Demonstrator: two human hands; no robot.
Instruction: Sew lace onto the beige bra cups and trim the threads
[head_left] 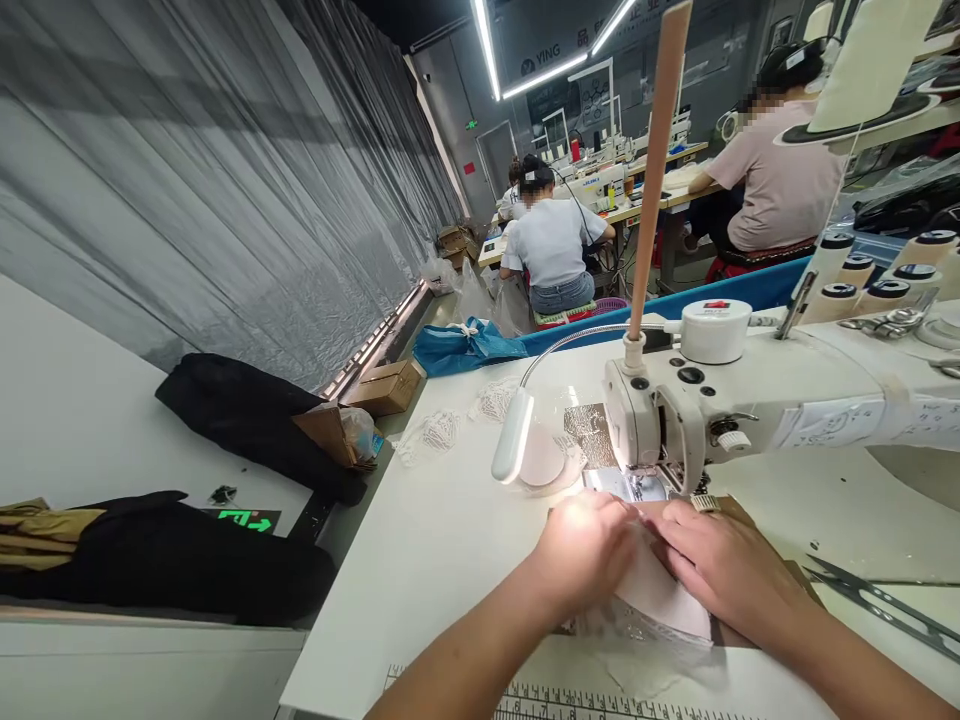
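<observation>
Both your left hand [581, 548] and right hand [724, 562] press flat on the pale fabric piece [664, 595], pinching nothing; it lies beneath them, just before the needle [651, 487]. Fingertips crowding forward could get stitched.

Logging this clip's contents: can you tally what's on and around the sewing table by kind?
Sewing machine: 1
Gooseneck lamp: 1
Thread cones: 5 in view
Pale fabric piece under the left hand and right hand: 1
Lace bundles: 2
Cardboard box: 1
Total: 11
</observation>
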